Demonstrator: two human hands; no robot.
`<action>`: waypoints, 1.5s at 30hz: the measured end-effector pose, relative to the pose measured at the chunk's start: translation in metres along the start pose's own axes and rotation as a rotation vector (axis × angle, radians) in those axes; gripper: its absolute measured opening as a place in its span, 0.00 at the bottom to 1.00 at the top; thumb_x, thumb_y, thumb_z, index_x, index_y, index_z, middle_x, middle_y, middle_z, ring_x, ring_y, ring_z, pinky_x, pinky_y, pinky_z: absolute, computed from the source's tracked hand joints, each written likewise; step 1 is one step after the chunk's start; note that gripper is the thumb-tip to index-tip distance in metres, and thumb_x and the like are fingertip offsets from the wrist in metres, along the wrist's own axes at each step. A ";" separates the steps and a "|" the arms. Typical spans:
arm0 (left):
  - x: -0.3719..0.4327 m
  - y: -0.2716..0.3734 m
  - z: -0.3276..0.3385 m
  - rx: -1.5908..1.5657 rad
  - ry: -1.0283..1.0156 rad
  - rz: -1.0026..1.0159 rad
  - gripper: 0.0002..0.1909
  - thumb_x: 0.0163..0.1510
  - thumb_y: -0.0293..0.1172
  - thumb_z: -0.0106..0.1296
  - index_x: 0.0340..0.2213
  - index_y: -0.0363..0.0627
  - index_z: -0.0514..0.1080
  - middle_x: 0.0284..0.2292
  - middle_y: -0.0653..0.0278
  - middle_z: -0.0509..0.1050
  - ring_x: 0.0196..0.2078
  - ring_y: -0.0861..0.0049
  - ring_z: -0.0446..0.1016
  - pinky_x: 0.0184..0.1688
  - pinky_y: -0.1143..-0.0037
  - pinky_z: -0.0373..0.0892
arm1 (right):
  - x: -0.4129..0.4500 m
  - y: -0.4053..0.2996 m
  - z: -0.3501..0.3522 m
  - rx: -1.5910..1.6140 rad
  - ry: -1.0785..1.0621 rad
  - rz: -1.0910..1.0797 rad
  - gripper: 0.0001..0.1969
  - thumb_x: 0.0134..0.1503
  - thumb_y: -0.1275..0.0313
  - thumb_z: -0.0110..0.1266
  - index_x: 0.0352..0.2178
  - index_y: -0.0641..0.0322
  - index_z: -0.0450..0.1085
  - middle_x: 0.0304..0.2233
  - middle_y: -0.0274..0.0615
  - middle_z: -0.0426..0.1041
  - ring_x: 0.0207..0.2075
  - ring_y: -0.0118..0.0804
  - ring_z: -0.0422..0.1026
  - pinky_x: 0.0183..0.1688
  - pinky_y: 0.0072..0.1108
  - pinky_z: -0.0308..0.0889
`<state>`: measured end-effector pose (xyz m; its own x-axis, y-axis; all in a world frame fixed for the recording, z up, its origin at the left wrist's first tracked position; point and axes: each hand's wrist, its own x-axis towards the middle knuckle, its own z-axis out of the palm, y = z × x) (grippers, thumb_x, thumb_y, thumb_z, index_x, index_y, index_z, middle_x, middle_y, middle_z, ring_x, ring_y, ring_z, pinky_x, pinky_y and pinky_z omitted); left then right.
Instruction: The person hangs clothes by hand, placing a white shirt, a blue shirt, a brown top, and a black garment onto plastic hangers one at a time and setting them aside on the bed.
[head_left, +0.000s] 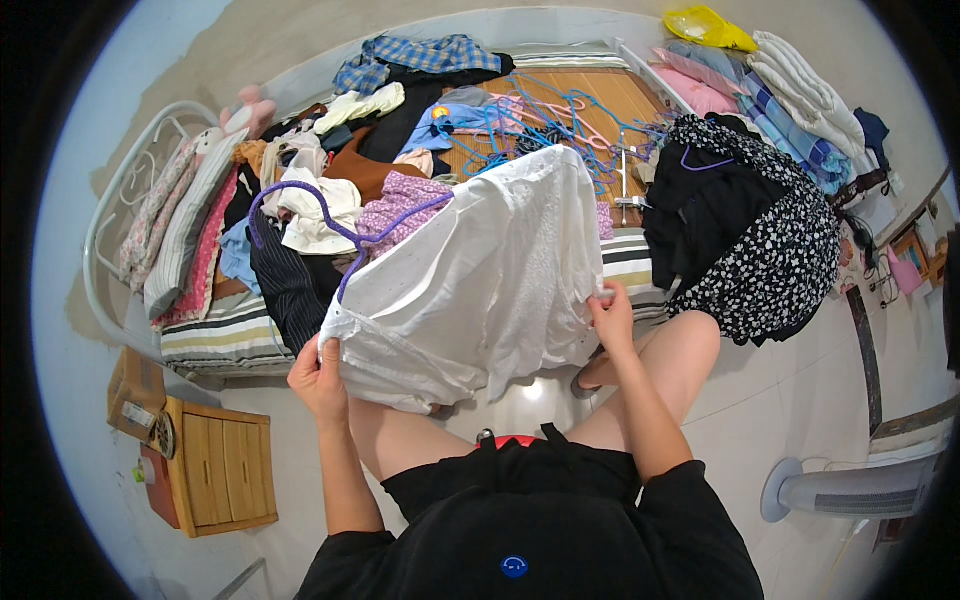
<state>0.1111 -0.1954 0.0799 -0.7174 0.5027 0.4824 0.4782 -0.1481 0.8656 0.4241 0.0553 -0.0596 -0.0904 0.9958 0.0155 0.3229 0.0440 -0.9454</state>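
Note:
A white blouse with eyelet pattern (480, 277) hangs spread out between my two hands, over my knees and the near edge of the bed. My left hand (321, 375) pinches its left edge between thumb and fingers. At the right, my right hand (611, 315) grips another edge of the cloth. A purple clothes hanger (358, 238) is inside the blouse, its hook pointing to the left and its far arm hidden under the fabric. Beyond the blouse lie a pink patterned cloth (401, 206) and a dark pinstriped garment (296, 281).
Mixed clothes (371, 161) are heaped on the bed, beside loose blue and pink hangers (555, 120). Black and floral garments (765, 247) drape at the right. A wooden cabinet (229, 469) stands at the lower left, a tower fan (855, 491) at the lower right.

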 end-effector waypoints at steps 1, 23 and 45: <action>0.000 0.000 0.001 -0.006 -0.004 0.000 0.10 0.52 0.27 0.54 0.34 0.32 0.74 0.27 0.71 0.72 0.29 0.89 0.65 0.32 0.87 0.61 | 0.008 0.017 -0.005 -0.003 0.007 0.001 0.12 0.52 0.76 0.49 0.39 0.66 0.63 0.22 0.39 0.70 0.20 0.29 0.70 0.19 0.20 0.65; 0.064 0.037 0.030 -0.293 0.027 -0.111 0.13 0.54 0.30 0.51 0.37 0.30 0.72 0.30 0.69 0.73 0.30 0.88 0.67 0.33 0.85 0.63 | -0.005 -0.084 -0.009 0.059 -0.825 0.089 0.41 0.41 0.70 0.64 0.55 0.65 0.51 0.50 0.44 0.62 0.48 0.35 0.63 0.51 0.25 0.59; 0.111 -0.024 0.049 -0.488 0.256 -0.367 0.14 0.54 0.32 0.52 0.36 0.31 0.72 0.32 0.65 0.75 0.32 0.85 0.70 0.35 0.84 0.64 | -0.081 -0.067 0.156 -0.553 -0.288 -0.552 0.50 0.34 0.55 0.66 0.57 0.60 0.49 0.59 0.67 0.37 0.61 0.66 0.33 0.52 0.56 0.47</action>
<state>0.0453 -0.0948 0.1064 -0.9166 0.3846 0.1089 -0.0616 -0.4050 0.9123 0.2625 -0.0413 -0.0487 -0.5849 0.7629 0.2753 0.5709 0.6284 -0.5285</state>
